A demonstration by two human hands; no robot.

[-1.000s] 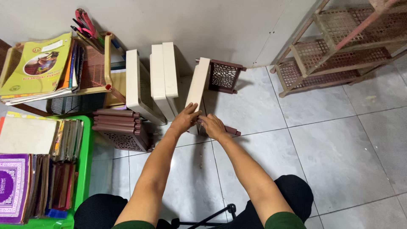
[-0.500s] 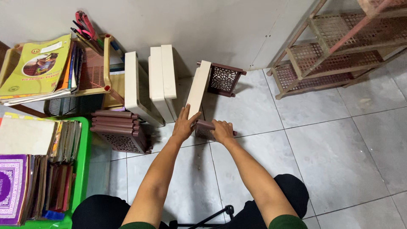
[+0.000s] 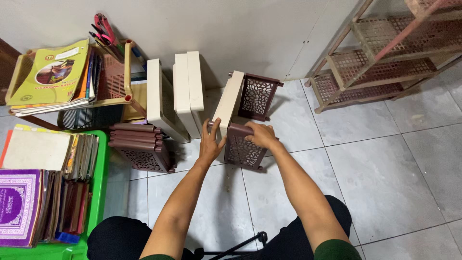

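At the far left a green plastic crate holds upright books, a purple patterned book among them. Above it a cream and brown rack carries a stack of exercise books with a yellow-green cover on top, and red-handled tools stick up behind it. Just right of the crate, a pile of brown lattice panels lies on the tiled floor.

3 cream shelf boards stand on edge near the wall, leaning, their long axes running away from the person.

The left hand rests against the near end of a 4th cream board, thumb and fingers pressed on its edge; the grip looks flat and loose rather than wrapped. This board also stands on edge, its long axis pointing away toward the wall, tilted a little right.

Touching that board's right face, a brown lattice side panel stands upright on the floor, its broad perforated face turned toward the person and its top rail running left to right. The right hand is closed over that top rail. A 2nd brown lattice panel stands at the board's far end.

At the right, an assembled brown lattice shelf unit lies tipped against the wall.
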